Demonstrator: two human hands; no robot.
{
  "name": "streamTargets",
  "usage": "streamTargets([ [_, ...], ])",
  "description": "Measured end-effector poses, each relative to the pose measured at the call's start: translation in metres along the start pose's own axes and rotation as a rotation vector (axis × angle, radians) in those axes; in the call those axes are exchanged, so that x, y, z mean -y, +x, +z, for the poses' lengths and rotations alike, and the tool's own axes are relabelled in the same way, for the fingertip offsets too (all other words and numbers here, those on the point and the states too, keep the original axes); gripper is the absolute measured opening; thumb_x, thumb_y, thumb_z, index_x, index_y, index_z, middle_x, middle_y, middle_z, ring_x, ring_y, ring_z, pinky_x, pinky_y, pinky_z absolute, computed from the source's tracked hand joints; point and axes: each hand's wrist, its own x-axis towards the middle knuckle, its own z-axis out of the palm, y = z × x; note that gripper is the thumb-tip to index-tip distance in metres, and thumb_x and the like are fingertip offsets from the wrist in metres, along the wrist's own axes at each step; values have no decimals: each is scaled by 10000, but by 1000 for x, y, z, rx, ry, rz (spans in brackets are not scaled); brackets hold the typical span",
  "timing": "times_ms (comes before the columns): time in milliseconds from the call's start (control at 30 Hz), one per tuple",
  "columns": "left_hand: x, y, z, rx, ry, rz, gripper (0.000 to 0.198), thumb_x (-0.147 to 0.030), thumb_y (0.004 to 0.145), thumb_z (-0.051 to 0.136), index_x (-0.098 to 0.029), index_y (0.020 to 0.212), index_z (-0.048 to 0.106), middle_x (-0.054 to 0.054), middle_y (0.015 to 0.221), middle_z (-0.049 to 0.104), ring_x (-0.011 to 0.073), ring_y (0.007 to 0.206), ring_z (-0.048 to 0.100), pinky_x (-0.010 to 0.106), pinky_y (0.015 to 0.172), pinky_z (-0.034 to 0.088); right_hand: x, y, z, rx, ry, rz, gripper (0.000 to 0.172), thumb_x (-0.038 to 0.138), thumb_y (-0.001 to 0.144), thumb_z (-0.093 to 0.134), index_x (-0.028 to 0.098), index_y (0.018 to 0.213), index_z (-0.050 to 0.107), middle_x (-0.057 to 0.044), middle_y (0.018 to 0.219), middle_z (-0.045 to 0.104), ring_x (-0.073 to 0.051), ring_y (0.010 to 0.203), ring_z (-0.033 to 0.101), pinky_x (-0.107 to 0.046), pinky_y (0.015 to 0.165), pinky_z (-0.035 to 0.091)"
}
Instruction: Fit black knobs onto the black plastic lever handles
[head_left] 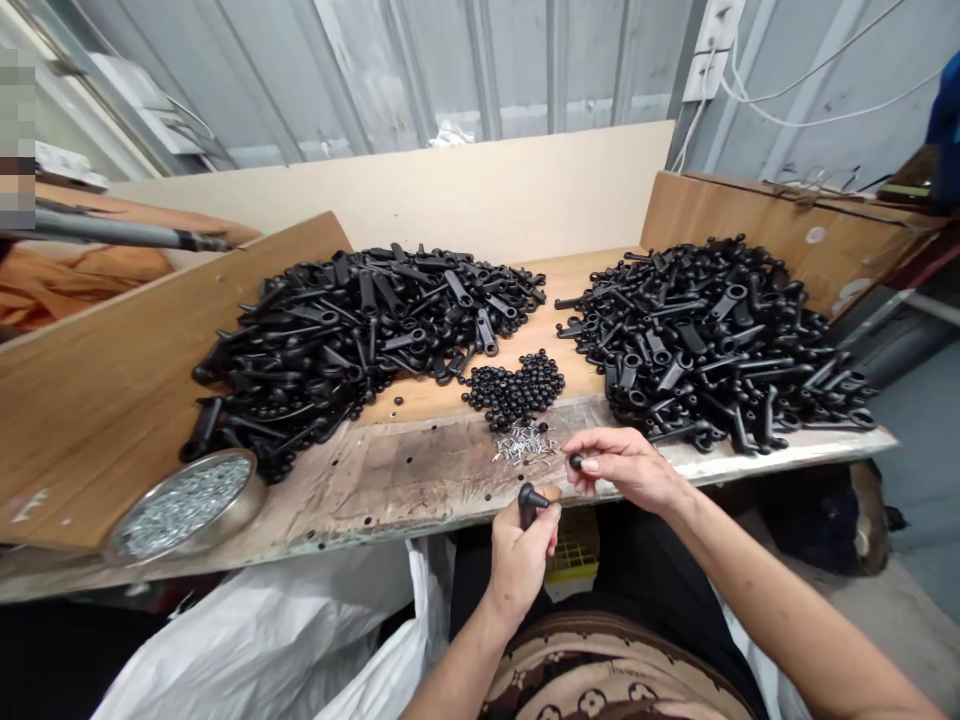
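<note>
My left hand (517,560) is closed around a black plastic crank handle (531,500), held just in front of the bench edge. Between the thumb and fingers of my right hand (626,470) is a small round black knob (575,461), apart from the handle. Just beyond my hands lies a small heap of silvery pins (523,446). Behind the pins a pile of round black knobs (514,388) is spread on the wood.
Big heaps of black crank handles stand on the left (375,310) and right (705,340). A metal bowl (251,490) full of small metal pieces sits at the front left. Wooden boards (450,190) wall the bench. White sacking (300,620) hangs below its edge.
</note>
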Motion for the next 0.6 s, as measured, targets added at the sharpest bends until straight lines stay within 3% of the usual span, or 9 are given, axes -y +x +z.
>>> streamTargets([
  [100,-2,1,13,35,80,36,162,-302,743,538,-146,743,584,-37,483,435,76,425,369,202,429,310,-19,-16,8,-14,296,7,220,270,768,633,151,949,596,-53,720,621,-132,575,579,-216,489,467],
  [233,-3,3,23,-23,203,74,131,-226,732,520,-164,627,568,-35,473,462,87,443,401,206,472,330,-30,-23,12,-50,488,9,194,289,777,629,169,920,575,-31,668,616,-121,480,562,-174,381,430],
  [433,0,9,28,-69,386,139,116,-182,716,481,-180,643,572,-21,581,570,133,592,519,225,598,385,-40,-28,15,-122,520,68,250,339,770,636,150,904,544,-39,631,622,-123,448,561,-149,326,423],
  [600,2,12,27,-61,515,169,135,-231,774,454,-191,759,583,-8,685,609,144,661,547,237,650,392,-44,-31,15,-161,463,36,258,342,772,635,148,915,542,-49,663,628,-129,485,580,-154,351,444],
])
